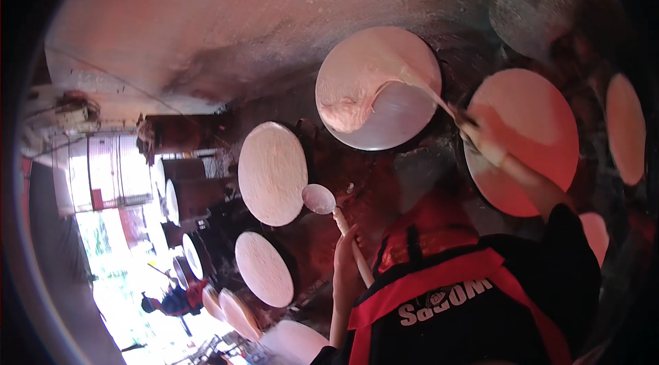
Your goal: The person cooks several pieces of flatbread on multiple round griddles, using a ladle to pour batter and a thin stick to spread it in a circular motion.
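Note:
My right hand [481, 141] grips a thin pale stick-like tool [437, 98], blurred, that reaches over a large round pan [406, 115]. On that pan, a pale batter-like layer [360, 63] covers much of the surface, with a wrinkled, heaped edge [347, 113] beside bare shiny metal. Below my right hand lies another round pan [535, 159] with a pale surface, partly in reddish light. My left hand [348, 241] is closed around the wooden handle of a ladle [319, 199]; its round, pale-coated bowl lies near the rim of a pale-covered round pan [273, 174].
More pale round surfaces stand around me, including one at the lower left [264, 269] and one at the far right [625, 128]. A stained wall [206, 20] runs along the top. A co-worker [177, 303] stands in the bright background among other round pans [191, 256].

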A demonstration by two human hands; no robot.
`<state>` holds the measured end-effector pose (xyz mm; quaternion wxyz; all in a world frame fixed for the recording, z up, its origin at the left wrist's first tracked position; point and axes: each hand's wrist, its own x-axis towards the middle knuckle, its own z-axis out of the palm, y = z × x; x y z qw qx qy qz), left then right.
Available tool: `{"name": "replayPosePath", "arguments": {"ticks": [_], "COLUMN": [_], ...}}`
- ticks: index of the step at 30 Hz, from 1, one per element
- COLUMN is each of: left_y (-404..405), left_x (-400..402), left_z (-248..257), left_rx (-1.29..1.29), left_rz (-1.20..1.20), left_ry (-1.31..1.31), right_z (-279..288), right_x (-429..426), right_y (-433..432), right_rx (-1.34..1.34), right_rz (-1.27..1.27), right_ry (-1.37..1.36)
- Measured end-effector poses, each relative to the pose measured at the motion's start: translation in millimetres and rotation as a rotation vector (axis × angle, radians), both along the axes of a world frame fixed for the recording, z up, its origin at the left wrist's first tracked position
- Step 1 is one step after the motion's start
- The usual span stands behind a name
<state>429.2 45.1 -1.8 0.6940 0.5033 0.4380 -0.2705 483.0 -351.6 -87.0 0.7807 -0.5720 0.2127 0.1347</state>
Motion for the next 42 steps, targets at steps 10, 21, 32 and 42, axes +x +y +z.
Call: {"name": "replayPosePath", "arguments": {"ticks": [10, 21, 32, 42], "left_y": [96, 220, 259, 199], "left_x": [16, -59, -90, -68], "left_z": [-40, -23, -33, -22], "left_rx": [-0.144, 0.26, 0.195, 0.07], "left_rz": [-0.283, -0.433, -0.342, -0.414], "left_ry": [-0.249, -0.256, -0.219, -0.308], "right_z": [21, -48, -40, 1], "right_x": [-114, 81, 44, 36], "right_y": [113, 379, 402, 323], "right_rx": [-0.657, -0.517, -0.167, 0.094], "right_rz": [0.231, -0.406, -0.537, -0.643], "right_ry": [-0.295, -0.231, 0.007, -0.103]}}
